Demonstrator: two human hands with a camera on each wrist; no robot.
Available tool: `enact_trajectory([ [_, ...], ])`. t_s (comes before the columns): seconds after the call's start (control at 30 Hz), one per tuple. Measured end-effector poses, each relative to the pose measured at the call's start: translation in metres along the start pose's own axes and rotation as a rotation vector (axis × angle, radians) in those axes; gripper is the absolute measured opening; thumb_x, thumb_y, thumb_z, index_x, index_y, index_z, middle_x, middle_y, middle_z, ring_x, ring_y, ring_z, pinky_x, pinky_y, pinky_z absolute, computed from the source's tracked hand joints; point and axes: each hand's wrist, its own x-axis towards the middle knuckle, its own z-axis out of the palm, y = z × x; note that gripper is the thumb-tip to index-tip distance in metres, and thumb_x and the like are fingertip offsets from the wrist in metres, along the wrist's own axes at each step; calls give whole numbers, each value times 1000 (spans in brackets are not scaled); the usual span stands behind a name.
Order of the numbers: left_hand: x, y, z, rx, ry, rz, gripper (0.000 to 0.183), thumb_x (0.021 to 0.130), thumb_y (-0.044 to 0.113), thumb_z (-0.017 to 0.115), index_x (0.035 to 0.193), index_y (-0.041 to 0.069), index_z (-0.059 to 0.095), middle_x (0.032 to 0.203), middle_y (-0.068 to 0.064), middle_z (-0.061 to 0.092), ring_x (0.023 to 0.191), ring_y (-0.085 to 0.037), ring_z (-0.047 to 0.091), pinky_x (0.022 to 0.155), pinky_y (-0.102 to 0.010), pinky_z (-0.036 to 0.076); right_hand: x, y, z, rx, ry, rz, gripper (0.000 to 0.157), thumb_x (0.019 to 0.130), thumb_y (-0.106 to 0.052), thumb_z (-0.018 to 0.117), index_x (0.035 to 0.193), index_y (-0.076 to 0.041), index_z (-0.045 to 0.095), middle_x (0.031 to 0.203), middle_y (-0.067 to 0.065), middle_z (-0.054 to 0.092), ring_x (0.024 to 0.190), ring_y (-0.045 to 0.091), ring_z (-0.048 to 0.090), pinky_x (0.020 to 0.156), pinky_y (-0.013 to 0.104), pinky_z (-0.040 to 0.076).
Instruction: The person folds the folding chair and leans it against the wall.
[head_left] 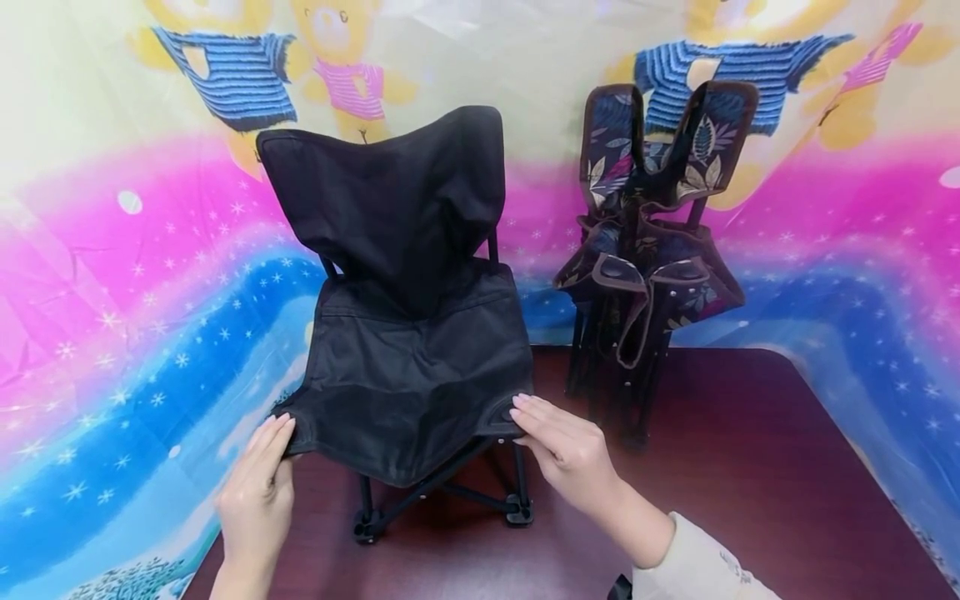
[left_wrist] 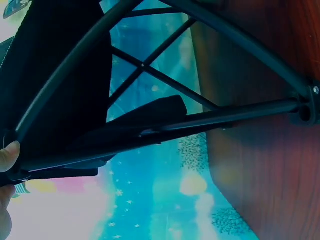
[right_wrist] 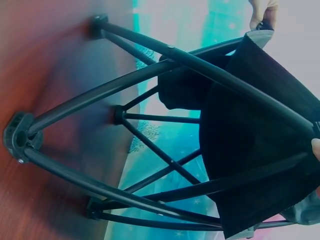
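L grip (head_left: 257, 492) & R grip (head_left: 568, 450) pinch blk chair (head_left: 420, 354) at front-edge corners; floral chair (head_left: 686, 246) apart (gap betw.)

The unfolded chair (head_left: 412, 354) and its legs (right_wrist: 100, 94) are plain black. The folded chair (head_left: 708, 154) carries a leaf print in cream, blue and magenta on dark navy, edged with brown binding. The worktop (head_left: 750, 475) is reddish brown with darker wood grain. The backdrop (head_left: 60, 250) shades from cream through pink to blue, scattered with white snowflakes; its yellow bears (head_left: 330, 29) wear tops (head_left: 243, 82) striped in blue or pink; the sleeve (head_left: 690, 562) is off-white
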Motion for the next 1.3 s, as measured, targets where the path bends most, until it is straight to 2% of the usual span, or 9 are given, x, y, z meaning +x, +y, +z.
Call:
enact_trajectory([
  [0.07, 2, 2, 1, -7, 11, 5, 42, 88, 32, 44, 101, -3, 63, 101, -13, 61, 101, -21, 54, 93, -15, 29, 1, 0, 0, -7, 7, -2, 21, 84, -14, 56, 86, 4, 67, 89, 16, 64, 81, 26, 62, 73, 31, 48],
  [0.13, 4, 4, 1, -15, 14, 2, 32, 86, 23, 52, 100, -3, 63, 101, -13, 61, 100, -22, 54, 93, -16, 30, 3, 0, 0, -12, 13, -4, 21, 84, -14, 57, 86, 4, 67, 89, 16, 64, 81, 25, 62, 74, 31, 48],
  [0.27, 7, 8, 2, -45, 12, -10, 28, 84, 18, 56, 101, -2, 63, 101, -13, 61, 101, -21, 53, 92, -16, 31, 7, -1, 1, -18, 28, -4, 21, 83, -14, 57, 86, 4, 67, 89, 16, 64, 81, 25, 62, 74, 31, 48],
  [0.37, 10, 11, 2, -65, 22, -2, 24, 78, 6, 61, 100, -3, 64, 100, -14, 61, 100, -22, 54, 92, -16, 31, 9, -2, 1, -23, 40, 4, 20, 83, -14, 57, 85, 4, 67, 89, 16, 64, 80, 25, 62, 74, 30, 48],
  [0.5, 14, 16, 5, -76, 44, 13, 43, 55, -16, 69, 97, -5, 64, 99, -15, 62, 96, -28, 56, 92, -17, 32, 12, -4, 1, -28, 51, 17, 20, 83, -14, 58, 85, 4, 67, 89, 15, 64, 80, 25, 62, 74, 30, 48],
  [0.53, 15, 17, 6, -79, 47, 15, 44, 55, -16, 69, 97, -5, 64, 99, -15, 62, 95, -28, 56, 92, -17, 32, 13, -4, 2, -30, 53, 18, 20, 83, -14, 58, 85, 4, 67, 89, 15, 64, 80, 25, 62, 74, 31, 48],
  [0.83, 17, 23, 7, -72, 38, 24, 42, 58, -14, 69, 99, -4, 64, 100, -13, 61, 96, -27, 56, 93, -17, 31, 17, -5, 1, -17, 58, 30, 20, 82, -15, 59, 85, 3, 67, 89, 15, 64, 81, 25, 62, 74, 31, 48],
  [0.97, 19, 25, 9, -78, 63, 29, 39, 60, -11, 69, 98, -3, 64, 100, -12, 62, 96, -27, 56, 92, -17, 32, 19, -6, 1, -9, 65, 33, 19, 82, -14, 59, 85, 3, 67, 89, 15, 64, 81, 25, 62, 75, 31, 48],
  [1.3, 23, 31, 14, -125, 120, 51, 22, 78, 9, 61, 95, -4, 65, 98, -12, 62, 93, -29, 57, 91, -19, 34, 28, -9, 0, 15, 77, 5, 19, 80, -14, 61, 84, 3, 67, 88, 15, 64, 79, 25, 62, 74, 31, 48],
])
